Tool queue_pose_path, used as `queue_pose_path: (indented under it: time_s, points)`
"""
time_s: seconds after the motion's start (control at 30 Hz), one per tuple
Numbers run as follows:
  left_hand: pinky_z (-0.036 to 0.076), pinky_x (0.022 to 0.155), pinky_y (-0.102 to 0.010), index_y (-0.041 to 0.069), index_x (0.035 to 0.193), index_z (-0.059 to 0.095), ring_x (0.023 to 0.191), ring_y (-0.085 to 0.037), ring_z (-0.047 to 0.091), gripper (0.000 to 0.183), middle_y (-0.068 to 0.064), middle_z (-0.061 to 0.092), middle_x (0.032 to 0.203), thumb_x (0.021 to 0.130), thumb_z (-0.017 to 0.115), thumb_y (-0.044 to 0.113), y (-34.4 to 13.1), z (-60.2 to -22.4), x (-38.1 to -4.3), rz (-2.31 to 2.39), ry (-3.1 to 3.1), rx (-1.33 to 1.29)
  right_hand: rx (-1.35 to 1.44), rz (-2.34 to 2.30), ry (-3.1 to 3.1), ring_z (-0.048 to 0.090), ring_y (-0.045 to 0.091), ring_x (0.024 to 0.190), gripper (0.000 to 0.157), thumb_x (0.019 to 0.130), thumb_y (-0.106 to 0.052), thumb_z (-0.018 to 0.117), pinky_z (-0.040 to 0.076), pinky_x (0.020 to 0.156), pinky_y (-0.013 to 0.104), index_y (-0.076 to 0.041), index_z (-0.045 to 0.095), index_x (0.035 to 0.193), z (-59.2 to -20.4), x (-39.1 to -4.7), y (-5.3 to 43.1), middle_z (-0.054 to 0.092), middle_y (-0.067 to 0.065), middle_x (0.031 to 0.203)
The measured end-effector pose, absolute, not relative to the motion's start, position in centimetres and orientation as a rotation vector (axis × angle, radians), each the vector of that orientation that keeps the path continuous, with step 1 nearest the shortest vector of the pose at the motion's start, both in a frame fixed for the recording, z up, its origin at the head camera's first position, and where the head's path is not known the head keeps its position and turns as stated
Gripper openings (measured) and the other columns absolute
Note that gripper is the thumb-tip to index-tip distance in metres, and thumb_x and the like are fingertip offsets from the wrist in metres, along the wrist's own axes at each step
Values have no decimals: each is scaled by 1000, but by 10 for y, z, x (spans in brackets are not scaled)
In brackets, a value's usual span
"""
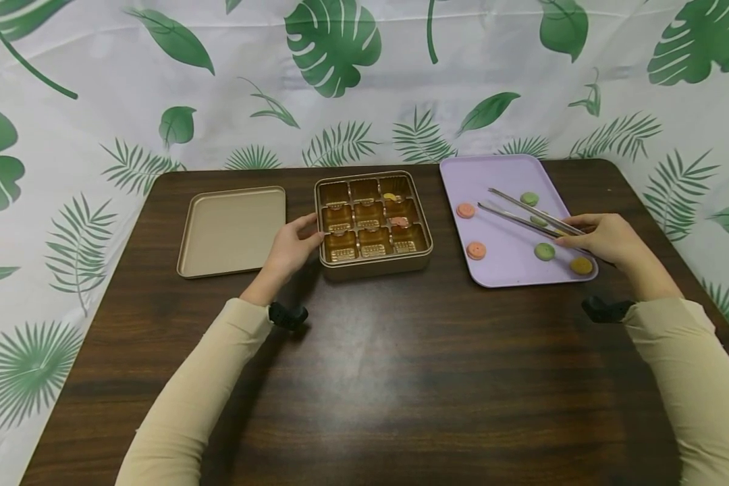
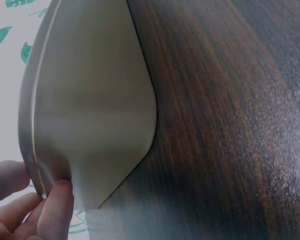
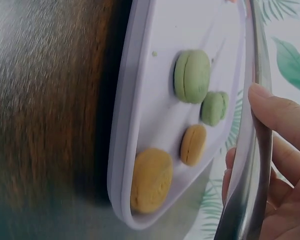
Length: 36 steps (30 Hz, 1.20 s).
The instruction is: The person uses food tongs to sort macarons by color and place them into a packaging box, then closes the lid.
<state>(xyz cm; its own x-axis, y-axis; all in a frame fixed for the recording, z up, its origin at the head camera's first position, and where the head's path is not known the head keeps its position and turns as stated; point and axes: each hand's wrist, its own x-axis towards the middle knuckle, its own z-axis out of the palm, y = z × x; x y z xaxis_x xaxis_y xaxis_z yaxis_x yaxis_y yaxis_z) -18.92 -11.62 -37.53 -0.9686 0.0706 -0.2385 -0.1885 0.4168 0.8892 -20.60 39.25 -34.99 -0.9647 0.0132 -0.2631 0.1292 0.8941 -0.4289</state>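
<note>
A gold tin [image 1: 376,268] with a gold insert of several compartments stands mid-table. My left hand [image 1: 293,246] grips its left rim, thumb on top and fingertips against the side wall in the left wrist view. In the tin's right column lie a yellow macaron [image 1: 392,197] at the back and a pink macaron [image 1: 399,221] in the middle. My right hand [image 1: 604,241] holds metal tongs [image 1: 531,210], their arms spread over the lilac tray [image 1: 504,266], nothing between the tips. On that tray lie pink macarons [image 1: 476,250], green macarons [image 3: 192,76] and yellow macarons [image 3: 151,180].
A flat gold lid [image 1: 233,229] lies left of the tin. The dark wooden table [image 1: 364,378] reaches back to a white cloth [image 1: 237,101] printed with green leaves. Dark straps sit on both wrists.
</note>
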Motion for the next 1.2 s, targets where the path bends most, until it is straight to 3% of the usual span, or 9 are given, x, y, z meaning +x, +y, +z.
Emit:
queue_pose_path:
  time_s: [0.2, 0.43, 0.6, 0.73, 0.87, 1.2]
  points:
    - [45, 104, -45, 10, 149, 35, 137, -30, 42, 53, -13, 35, 154, 99, 51, 17, -117, -375, -189, 1574, 2435, -108, 142, -652, 2816, 52, 43, 106, 75, 86, -47, 67, 39, 66, 25, 9, 49, 133, -348, -203, 404, 50, 39, 125]
    - [45, 105, -45, 10, 149, 34, 137, -30, 42, 53, -13, 35, 153, 100, 51, 17, -117, -375, -189, 1576, 2429, -106, 171, -622, 2859, 56, 35, 96, 72, 85, -48, 67, 41, 64, 25, 7, 54, 129, -350, -199, 423, 53, 38, 124]
    - [45, 104, -45, 9, 149, 34, 137, -30, 42, 53, -14, 35, 153, 99, 51, 16, -117, -375, -189, 1585, 2429, -103, 186, -624, 2852, 53, 43, 104, 74, 86, -50, 65, 41, 67, 27, 7, 51, 131, -351, -196, 437, 49, 39, 129]
    - [45, 104, -45, 8, 149, 35, 137, -31, 42, 53, -14, 36, 153, 99, 51, 16, -117, -376, -189, 1589, 2433, -98, 184, -593, 2841, 49, 52, 110, 75, 87, -49, 64, 46, 75, 45, 8, 48, 134, -349, -193, 447, 44, 42, 131]
    - [45, 105, -45, 8, 148, 35, 137, -31, 42, 52, -15, 36, 153, 99, 51, 16, -117, -375, -189, 1585, 2440, -90, 155, -544, 2831, 45, 57, 111, 76, 88, -48, 63, 40, 85, 62, 10, 45, 135, -346, -188, 454, 40, 44, 132]
    - [45, 104, -44, 9, 149, 35, 137, -30, 42, 52, -14, 36, 153, 99, 51, 16, -117, -375, -189, 1576, 2441, -86, 198, -475, 2860, 41, 59, 111, 75, 89, -48, 63, 35, 87, 68, 10, 45, 134, -347, -171, 475, 39, 44, 132]
